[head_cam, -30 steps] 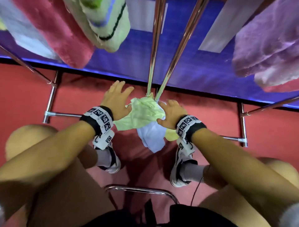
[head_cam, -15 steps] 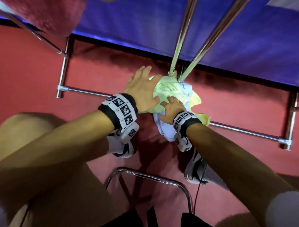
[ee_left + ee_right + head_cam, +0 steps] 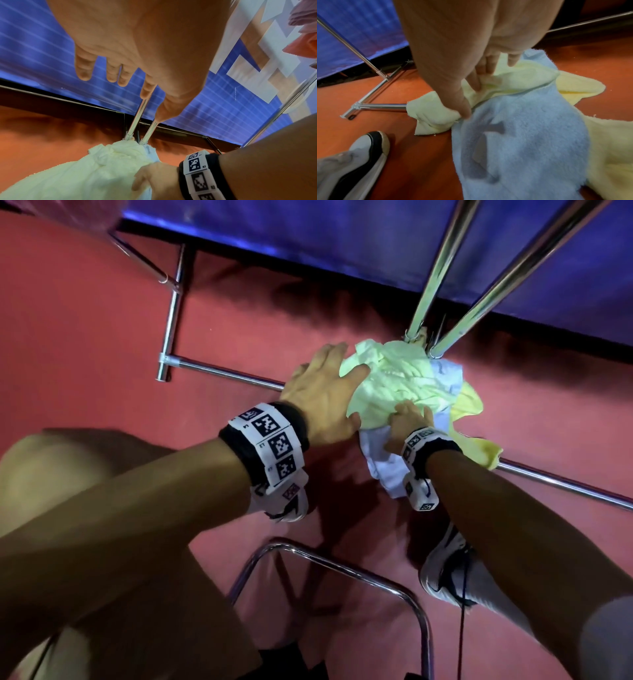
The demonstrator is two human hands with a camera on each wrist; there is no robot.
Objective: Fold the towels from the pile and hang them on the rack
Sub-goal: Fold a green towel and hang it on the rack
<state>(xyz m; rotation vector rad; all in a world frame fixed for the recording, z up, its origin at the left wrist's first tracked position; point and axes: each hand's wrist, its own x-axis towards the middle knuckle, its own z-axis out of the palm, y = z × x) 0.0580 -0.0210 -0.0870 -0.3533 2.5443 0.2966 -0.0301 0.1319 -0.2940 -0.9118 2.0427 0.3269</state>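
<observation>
A pile of towels lies on the red floor at the foot of the rack: a pale green towel [image 3: 394, 381] on top, a light blue towel [image 3: 383, 463] beneath it and a yellow towel [image 3: 479, 453] at the right. My right hand [image 3: 407, 422] pinches a fold of the pale green towel [image 3: 433, 111] with curled fingers [image 3: 476, 86], just above the blue towel [image 3: 522, 135]. My left hand [image 3: 325, 392] is spread with straight fingers [image 3: 84, 70] at the pile's left edge and holds nothing.
The rack's two slanted metal poles [image 3: 442, 268] meet the floor right behind the pile, and its base bar [image 3: 222, 374] runs under the towels. A chrome chair frame [image 3: 342, 566] and my shoe [image 3: 445, 570] are close in front. A blue panel [image 3: 308, 234] stands behind.
The view has dropped toward the floor, so the hung towels are out of sight. Both hands stay at the pile, and the right hand has sunk lower into the pale green towel.
</observation>
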